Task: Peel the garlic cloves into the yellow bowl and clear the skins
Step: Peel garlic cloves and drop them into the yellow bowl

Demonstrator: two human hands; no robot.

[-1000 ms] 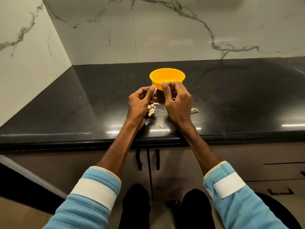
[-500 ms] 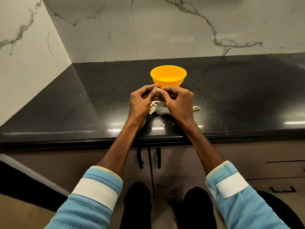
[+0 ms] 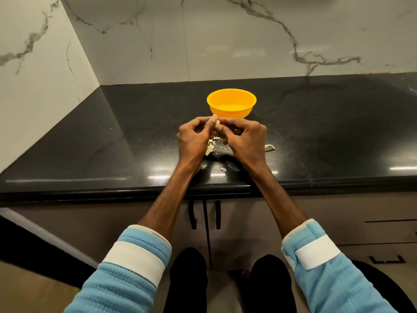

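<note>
Left of the pinch, my left hand [image 3: 194,141] curls thumb and fingers onto the garlic clove [image 3: 217,123]; my right hand [image 3: 246,141] pinches it from the opposite side. Just beyond the grip sits the yellow bowl [image 3: 230,112] (contents unclear to me). Beneath the grip lie skins [image 3: 212,146] on the countertop [image 3: 135,143]; one curled skin [image 3: 269,147] lies to its right.

The garlic clove [image 3: 217,123] shows only as a pale sliver between the fingers [image 3: 211,126] of the left hand [image 3: 195,137] and right hand [image 3: 244,137], which pinch it. Its shape and skin coverage cannot be determined. The fingertips cover the lowest part of the yellow bowl [image 3: 231,105], and its contents (a faint pale patch) are too blurred to identify. The skins [image 3: 212,145] lie partly concealed beneath both hands. The picture's right edge cuts off the worktop [image 3: 327,123].
</note>
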